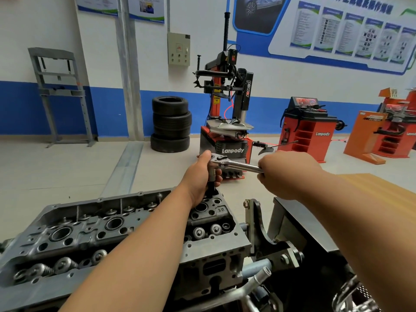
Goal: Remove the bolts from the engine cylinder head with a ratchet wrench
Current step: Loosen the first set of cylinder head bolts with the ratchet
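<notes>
The grey engine cylinder head [94,235] lies across the lower left, with valve springs and round bores showing. A chrome ratchet wrench [236,164] stands over its far right corner on a black socket extension [211,188] that drops into the head. My left hand [203,176] wraps the extension just below the ratchet's head. My right hand [286,174] grips the end of the wrench handle, which points right. The bolt under the socket is hidden.
The head is clamped on a metal engine stand [270,239] at its right end. A wooden bench top [382,192] lies to the right. On the floor beyond stand a tyre changer [227,109], stacked tyres [171,124] and orange wheel balancers [308,129].
</notes>
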